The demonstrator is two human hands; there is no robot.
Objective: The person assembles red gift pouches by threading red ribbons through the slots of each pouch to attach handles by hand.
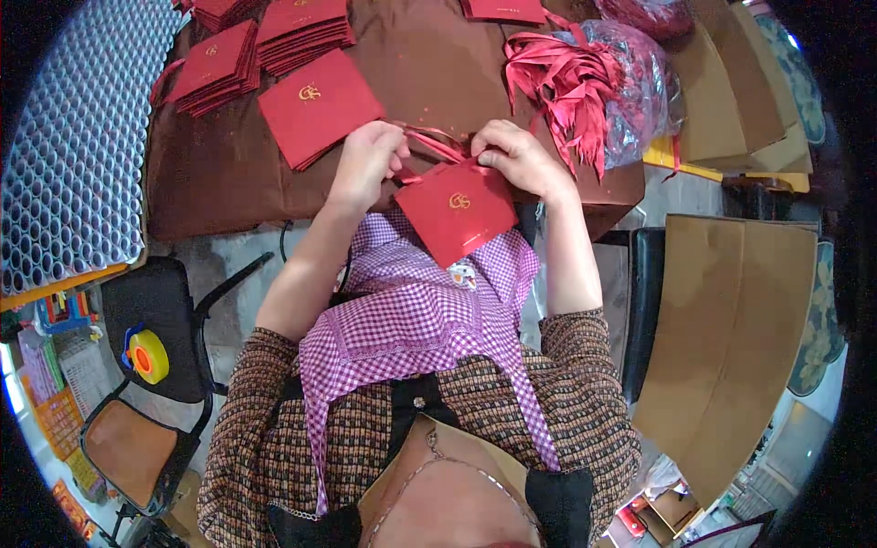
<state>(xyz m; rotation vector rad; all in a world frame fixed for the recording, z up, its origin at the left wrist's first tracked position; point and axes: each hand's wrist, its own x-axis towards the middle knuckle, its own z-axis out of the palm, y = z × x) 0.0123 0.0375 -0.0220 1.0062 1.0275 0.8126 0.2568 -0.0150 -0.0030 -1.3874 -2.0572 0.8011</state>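
Clock centre: square red paper packet (457, 215). On the brown cloth-covered table (434, 68), a square red paper stack (320, 110) lies at 10 o'clock, a red ribbon bundle (565, 87) between 1 and 2. At 8, a round yellow tape roll (158, 354) apparently rests against a black-framed chair (164, 297); at 4 is a brown cardboard panel (726, 338).

Bright, diffuse light; soft shadows; strong fisheye bending toward rim; corners black.

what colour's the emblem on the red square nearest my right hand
Gold emblem, clearest in the head view.
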